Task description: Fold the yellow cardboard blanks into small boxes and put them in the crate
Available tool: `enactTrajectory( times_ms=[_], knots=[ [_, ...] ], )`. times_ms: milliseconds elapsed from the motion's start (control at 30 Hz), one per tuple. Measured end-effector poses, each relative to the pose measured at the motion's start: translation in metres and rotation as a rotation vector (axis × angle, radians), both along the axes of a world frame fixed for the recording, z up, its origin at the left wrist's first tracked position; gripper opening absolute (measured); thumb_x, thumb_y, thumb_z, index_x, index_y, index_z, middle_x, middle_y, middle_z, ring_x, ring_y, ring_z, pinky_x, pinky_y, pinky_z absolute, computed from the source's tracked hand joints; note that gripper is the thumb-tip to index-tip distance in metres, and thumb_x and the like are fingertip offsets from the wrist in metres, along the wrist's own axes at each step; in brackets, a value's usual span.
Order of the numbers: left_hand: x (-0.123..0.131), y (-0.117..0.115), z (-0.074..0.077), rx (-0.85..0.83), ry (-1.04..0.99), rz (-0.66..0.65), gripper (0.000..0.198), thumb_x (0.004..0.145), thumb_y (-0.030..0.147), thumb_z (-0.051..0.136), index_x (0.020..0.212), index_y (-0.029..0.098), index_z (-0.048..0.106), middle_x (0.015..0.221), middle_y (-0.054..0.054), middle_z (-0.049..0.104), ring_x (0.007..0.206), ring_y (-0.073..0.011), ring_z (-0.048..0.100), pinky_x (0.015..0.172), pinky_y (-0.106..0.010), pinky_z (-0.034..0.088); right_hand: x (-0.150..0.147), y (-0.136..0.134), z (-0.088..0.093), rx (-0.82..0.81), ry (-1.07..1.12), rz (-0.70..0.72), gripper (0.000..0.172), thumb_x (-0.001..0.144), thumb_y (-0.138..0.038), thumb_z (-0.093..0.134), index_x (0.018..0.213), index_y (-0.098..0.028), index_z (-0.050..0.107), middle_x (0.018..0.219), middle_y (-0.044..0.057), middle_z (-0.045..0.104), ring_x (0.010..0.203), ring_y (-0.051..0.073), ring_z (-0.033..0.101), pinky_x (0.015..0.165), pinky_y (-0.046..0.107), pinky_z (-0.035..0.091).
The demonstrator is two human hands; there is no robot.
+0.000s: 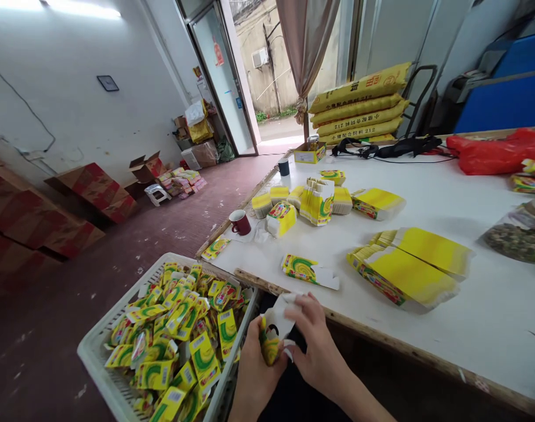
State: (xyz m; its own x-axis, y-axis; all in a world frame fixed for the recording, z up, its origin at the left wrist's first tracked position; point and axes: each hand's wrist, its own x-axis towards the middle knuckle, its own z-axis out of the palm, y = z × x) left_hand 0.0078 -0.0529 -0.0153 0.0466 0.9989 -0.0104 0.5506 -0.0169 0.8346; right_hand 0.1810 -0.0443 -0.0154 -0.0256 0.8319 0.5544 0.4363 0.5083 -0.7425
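Observation:
A small yellow-and-white cardboard box with green swirls is between my hands, in front of the table edge. My left hand is closed around its yellow side. On its white flaps are the fingers of my right hand, slightly blurred. Just beyond, a flattened yellow box lies on the white table. To my left a pale plastic crate is heaped with small yellow boxes, several of them filled-looking, some with open ends.
On the table stand stacks of flat yellow cartons, a maroon mug, a dark cup, a red plastic bag and a clear bag. Yellow sacks are piled behind. Red cartons line the left wall.

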Motion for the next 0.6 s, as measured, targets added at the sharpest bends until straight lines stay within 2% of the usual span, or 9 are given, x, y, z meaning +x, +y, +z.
enactTrajectory(
  times_ms=[67,100,133,200,300,367,433,533,600],
  knots=[
    [0.012,-0.005,-0.009,0.073,0.035,0.070,0.064,0.077,0.039,0.073,0.132,0.015,0.050,0.121,-0.018,0.072,0.110,-0.0327,0.072,0.097,-0.049,0.059,-0.003,0.001,-0.008,-0.182,0.239,-0.119,0.056,0.087,-0.025,0.063,0.141,-0.023,0.047,0.148,0.016,0.052,0.139,0.032,0.049,0.120,0.054,0.037],
    [0.017,-0.007,-0.014,0.112,0.046,0.085,0.066,0.077,0.042,0.072,0.133,0.015,0.048,0.122,-0.019,0.071,0.112,-0.0335,0.072,0.096,-0.050,0.059,-0.003,0.002,-0.011,-0.286,0.343,-0.113,0.062,0.087,-0.031,0.064,0.145,-0.021,0.043,0.149,0.018,0.052,0.138,0.033,0.051,0.117,0.054,0.042],
    [0.020,-0.010,-0.018,0.148,0.052,0.089,0.067,0.077,0.043,0.072,0.133,0.015,0.047,0.124,-0.021,0.070,0.113,-0.0345,0.072,0.096,-0.051,0.059,-0.003,0.003,-0.012,-0.389,0.424,-0.055,0.065,0.087,-0.036,0.065,0.146,-0.020,0.043,0.145,0.018,0.056,0.134,0.033,0.056,0.113,0.053,0.046],
    [0.024,-0.013,-0.024,0.202,0.063,0.059,0.068,0.077,0.040,0.071,0.135,0.015,0.044,0.128,-0.023,0.069,0.117,-0.0354,0.071,0.098,-0.051,0.059,-0.003,0.005,-0.010,-0.568,0.513,0.148,0.059,0.085,-0.043,0.066,0.138,-0.020,0.052,0.130,0.015,0.067,0.119,0.033,0.065,0.106,0.051,0.052],
    [0.024,-0.015,-0.023,0.253,0.083,-0.023,0.064,0.079,0.032,0.069,0.136,0.017,0.043,0.127,-0.021,0.070,0.116,-0.0328,0.072,0.095,-0.048,0.060,-0.003,0.006,-0.003,-0.708,0.548,0.360,0.045,0.086,-0.050,0.065,0.122,-0.021,0.064,0.117,0.012,0.074,0.111,0.032,0.069,0.103,0.051,0.054],
    [0.023,-0.015,-0.018,0.282,0.079,-0.060,0.052,0.082,0.030,0.067,0.129,0.019,0.047,0.119,-0.017,0.072,0.109,-0.0294,0.074,0.090,-0.043,0.061,-0.002,0.005,0.001,-0.709,0.559,0.369,0.049,0.088,-0.054,0.063,0.123,-0.020,0.064,0.122,0.014,0.073,0.116,0.034,0.068,0.107,0.052,0.052],
    [0.023,-0.013,-0.013,0.300,0.047,-0.070,0.040,0.081,0.028,0.066,0.118,0.022,0.052,0.108,-0.011,0.072,0.098,-0.0264,0.074,0.084,-0.040,0.061,0.000,0.002,0.004,-0.651,0.526,0.368,0.057,0.089,-0.053,0.062,0.134,-0.019,0.061,0.132,0.017,0.069,0.124,0.034,0.065,0.113,0.053,0.047],
    [0.024,-0.009,-0.015,0.211,-0.064,-0.025,0.039,0.077,0.027,0.069,0.113,0.023,0.053,0.091,-0.004,0.070,0.077,-0.0233,0.071,0.070,-0.036,0.059,0.003,-0.004,0.011,-0.544,0.363,0.470,0.067,0.088,-0.037,0.066,0.151,-0.020,0.050,0.150,0.017,0.058,0.139,0.032,0.055,0.121,0.049,0.039],
    [0.026,-0.005,-0.023,0.137,-0.166,0.073,0.045,0.075,0.027,0.072,0.115,0.023,0.053,0.090,-0.006,0.070,0.075,-0.0246,0.070,0.069,-0.037,0.058,0.002,-0.008,0.014,-0.475,0.220,0.518,0.063,0.090,-0.023,0.060,0.153,-0.023,0.050,0.156,0.014,0.053,0.144,0.028,0.051,0.121,0.045,0.040]
  ],
)
